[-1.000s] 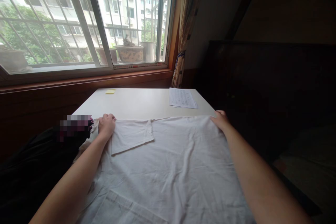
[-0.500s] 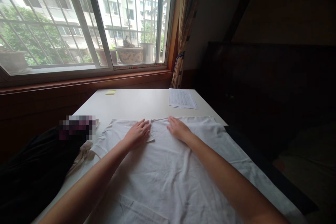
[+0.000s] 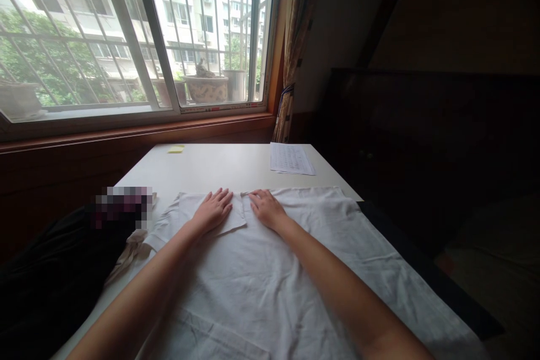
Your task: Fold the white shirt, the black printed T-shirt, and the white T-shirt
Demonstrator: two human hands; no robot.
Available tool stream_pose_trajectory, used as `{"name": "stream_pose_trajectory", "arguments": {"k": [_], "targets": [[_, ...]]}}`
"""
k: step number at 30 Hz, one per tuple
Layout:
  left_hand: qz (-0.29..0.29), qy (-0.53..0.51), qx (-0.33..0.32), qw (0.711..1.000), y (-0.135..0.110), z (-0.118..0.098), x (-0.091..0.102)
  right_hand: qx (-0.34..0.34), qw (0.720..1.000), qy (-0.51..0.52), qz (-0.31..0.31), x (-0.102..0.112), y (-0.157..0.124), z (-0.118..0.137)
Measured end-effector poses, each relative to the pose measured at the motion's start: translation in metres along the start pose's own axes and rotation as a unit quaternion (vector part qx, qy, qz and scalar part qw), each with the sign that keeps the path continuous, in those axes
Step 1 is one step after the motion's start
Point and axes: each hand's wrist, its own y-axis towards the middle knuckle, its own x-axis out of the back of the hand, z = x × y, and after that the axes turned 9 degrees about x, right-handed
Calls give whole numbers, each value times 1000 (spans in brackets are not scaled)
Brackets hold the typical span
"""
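Beyond the cloth [image 3: 261,270] (outdoors): pot [image 3: 206,90] holding gnarled stump [image 3: 205,71].

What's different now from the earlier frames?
From the ends of the white garment's far edge, the left hand moved right and the right hand left, letting those ends go; both now rest near its middle. The papers and yellow note stayed put.

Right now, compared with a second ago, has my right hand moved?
Yes, leftward: your right hand, then right of the papers, now rests on the white cloth, below the papers' left edge in view.
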Motion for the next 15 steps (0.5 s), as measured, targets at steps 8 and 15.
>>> {"name": "stream_pose_trajectory", "arguments": {"k": [8, 15], "targets": [[-89, 11, 135, 987, -15, 37, 23, 61, 997, 47, 5, -13, 9, 4], [-93, -27, 292, 951, -27, 90, 52, 45, 997, 55, 18, -12, 8, 3]]}}
